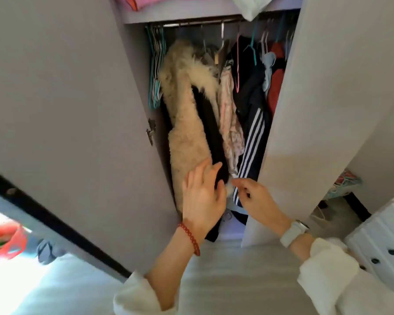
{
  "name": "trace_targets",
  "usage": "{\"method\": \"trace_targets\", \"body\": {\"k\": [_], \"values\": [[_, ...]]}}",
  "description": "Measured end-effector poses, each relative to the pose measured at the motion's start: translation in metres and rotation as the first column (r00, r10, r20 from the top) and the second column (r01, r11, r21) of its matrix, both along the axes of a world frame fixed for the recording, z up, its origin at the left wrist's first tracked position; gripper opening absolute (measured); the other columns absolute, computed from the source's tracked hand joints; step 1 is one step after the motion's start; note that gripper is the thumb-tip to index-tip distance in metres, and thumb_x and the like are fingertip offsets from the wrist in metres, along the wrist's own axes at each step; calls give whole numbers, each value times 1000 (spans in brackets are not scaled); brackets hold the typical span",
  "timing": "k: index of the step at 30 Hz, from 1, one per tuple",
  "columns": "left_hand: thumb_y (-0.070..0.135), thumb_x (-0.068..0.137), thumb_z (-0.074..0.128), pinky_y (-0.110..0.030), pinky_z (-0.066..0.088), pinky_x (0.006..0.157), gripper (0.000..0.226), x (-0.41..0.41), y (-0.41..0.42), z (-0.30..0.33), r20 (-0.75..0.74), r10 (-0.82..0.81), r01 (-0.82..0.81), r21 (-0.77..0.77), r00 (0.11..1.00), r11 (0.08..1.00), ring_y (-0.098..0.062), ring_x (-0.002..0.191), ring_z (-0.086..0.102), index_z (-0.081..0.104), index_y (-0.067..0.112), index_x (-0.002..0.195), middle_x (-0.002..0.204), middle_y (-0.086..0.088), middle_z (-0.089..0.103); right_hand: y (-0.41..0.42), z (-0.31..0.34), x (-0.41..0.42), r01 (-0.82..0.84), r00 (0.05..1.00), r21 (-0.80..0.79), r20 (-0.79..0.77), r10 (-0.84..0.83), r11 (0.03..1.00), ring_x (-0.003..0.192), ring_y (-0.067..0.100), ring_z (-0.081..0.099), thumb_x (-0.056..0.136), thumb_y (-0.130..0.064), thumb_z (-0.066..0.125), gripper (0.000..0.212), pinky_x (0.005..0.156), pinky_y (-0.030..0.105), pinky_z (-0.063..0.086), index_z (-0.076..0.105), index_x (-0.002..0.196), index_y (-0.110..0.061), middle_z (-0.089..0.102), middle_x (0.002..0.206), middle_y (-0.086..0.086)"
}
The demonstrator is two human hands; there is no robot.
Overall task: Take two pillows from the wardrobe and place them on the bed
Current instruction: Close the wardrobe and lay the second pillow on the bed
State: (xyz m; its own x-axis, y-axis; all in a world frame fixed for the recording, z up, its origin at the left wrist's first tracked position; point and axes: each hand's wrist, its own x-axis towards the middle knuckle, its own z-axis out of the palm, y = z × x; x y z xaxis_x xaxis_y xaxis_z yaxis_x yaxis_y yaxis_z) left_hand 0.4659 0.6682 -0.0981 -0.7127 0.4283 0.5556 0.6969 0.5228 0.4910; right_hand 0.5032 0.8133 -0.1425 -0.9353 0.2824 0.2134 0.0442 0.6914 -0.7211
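Presently the left hand [203, 192] is laid with straight, spread fingers against the hanging clothes, its grip released and nothing held; the fingertips are pressed on the cream fleece coat [184, 123] and the dark garment [210, 133] beside it. The right hand [253, 198] is held just beside it, fingers loosely curled near the hem of the striped track jacket [250, 142]; whether a fold of cloth is pinched in that grip cannot be told, since the fingertips are blurred. A red bead bracelet [190, 238] is worn on the left wrist and a white watch [293, 231] on the right.

Outward from the hands, the wardrobe [66, 110] is seen with both doors open and its hanging rail crowded with hangers and clothes. No pillows can be made out in this compartment; something white [250, 5] and something pink [146, 2] are stowed on the shelf above, and these may be bedding, though too little is shown to say. The bed is not identified with certainty in view.

The search step is judged to be in hand, with neither pillow yet taken. Several risks are foreseen: clothes could be dragged off their hangers if the garments are parted roughly; the white bundle overhanging the shelf edge could be dislodged; and time could be lost if the wrong compartment is being searched.
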Motion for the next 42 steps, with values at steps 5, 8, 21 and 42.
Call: {"method": "trace_targets", "body": {"k": [5, 8, 21, 42], "values": [[20, 84, 44, -39, 56, 69, 34, 46, -90, -55, 147, 35, -30, -40, 989, 999, -26, 92, 63, 62, 8, 109, 112, -10, 63, -67, -34, 8, -195, 979, -50, 43, 197, 980, 100, 28, 63, 89, 1, 46, 27, 87, 29, 49, 60, 111, -5, 65, 111, 14], [24, 84, 44, -31, 54, 49, 29, 58, -138, -70, 132, 152, -139, -99, 980, 985, -21, 60, 63, 67, 9, 94, 94, -6, 70, -101, -35, 10, -314, 949, -48, 21, 315, 948, 104, 21, 61, 91, -5, 47, 27, 90, 32, 50, 59, 114, -8, 65, 113, 9], [43, 83, 47, -46, 46, 93, 61, 38, -212, -70, 315, 400, -460, 146, 861, 876, -25, 113, 52, 33, 7, 131, 128, -12, 52, -188, -16, 8, -503, 857, -67, -163, 488, 862, 94, 17, 62, 88, -7, 49, 31, 84, 38, 54, 55, 118, -12, 64, 106, 7], [31, 90, 45, -42, 22, 110, 58, 32, -32, -65, -89, -248, 236, -125, 965, 964, -33, 140, 12, 27, 6, 140, 149, -16, 9, -51, 33, 76, -23, 925, 103, -375, 60, 994, 114, 20, 51, 88, -12, 42, 44, 96, 23, 45, 35, 131, -11, 47, 128, 13]]}}
